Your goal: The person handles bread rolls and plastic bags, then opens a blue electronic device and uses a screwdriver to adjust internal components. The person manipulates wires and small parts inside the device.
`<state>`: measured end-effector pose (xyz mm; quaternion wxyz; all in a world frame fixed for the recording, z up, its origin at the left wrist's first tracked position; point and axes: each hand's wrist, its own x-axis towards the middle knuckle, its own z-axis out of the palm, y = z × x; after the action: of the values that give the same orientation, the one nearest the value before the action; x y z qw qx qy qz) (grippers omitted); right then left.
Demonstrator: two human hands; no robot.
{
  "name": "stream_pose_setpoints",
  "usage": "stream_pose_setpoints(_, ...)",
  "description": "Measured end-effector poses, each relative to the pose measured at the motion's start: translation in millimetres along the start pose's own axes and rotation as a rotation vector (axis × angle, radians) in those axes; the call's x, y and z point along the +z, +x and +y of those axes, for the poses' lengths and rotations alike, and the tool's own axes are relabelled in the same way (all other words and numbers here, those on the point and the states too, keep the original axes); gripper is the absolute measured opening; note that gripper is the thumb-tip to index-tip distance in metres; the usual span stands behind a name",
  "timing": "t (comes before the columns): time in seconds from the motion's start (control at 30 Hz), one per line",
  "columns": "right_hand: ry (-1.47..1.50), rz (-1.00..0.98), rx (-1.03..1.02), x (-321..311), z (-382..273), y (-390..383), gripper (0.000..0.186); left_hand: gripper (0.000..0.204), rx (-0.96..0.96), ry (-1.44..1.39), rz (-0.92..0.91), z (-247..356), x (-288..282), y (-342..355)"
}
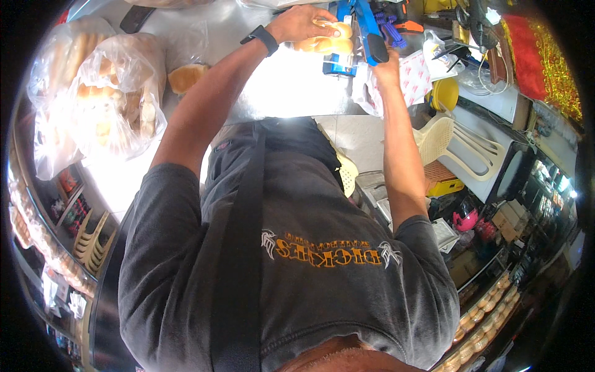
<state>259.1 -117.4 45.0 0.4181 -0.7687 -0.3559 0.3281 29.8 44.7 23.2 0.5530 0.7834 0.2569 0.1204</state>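
My left hand [302,25], with a dark band on its wrist, is closed over a pair of golden bread rolls [323,44] on the shiny metal table [266,93]. Right of the rolls stands a blue device with a long blue arm [365,28] that ends in a dark pad. A blue block [339,67] sits just below the rolls. Beside the arm's near end is my right hand [388,69]; its fingers are mostly hidden there. White paper or plastic with red marks [406,77] lies beneath the right wrist.
Clear bags of bread rolls [118,93] crowd the table's left side, with a single bagged roll [187,79] beside them. Purple and orange tools [396,28] lie at the far right. Cream plastic chairs [462,146] and a yellow container [444,93] stand off the table's right end.
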Motion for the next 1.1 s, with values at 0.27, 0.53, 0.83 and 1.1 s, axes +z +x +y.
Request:
stream_pose_setpoints(0.27,-0.589,0.058,-0.283,18.9,-123.9,4.4,0.052,0.059,-0.030,0.055,0.001,-4.3,-1.2,5.5)
stream_pose_setpoints(0.53,-0.517,0.106,-0.257,44.8,-59.1,-23.5,0.046,0.064,0.104,0.098,0.093,-16.2,5.7,4.2)
stream_pose_setpoints(0.83,-0.371,0.112,-0.124,56.5,-19.2,-21.8,0.054,0.063,0.064,-0.647,0.189,-9.6,20.2,-38.1)
stream_pose_setpoints(1.1,-0.357,0.194,-0.130,39.7,-48.2,-31.4,0.049,0.038,-0.318,-1.107,0.178,-31.6,42.8,-41.4)
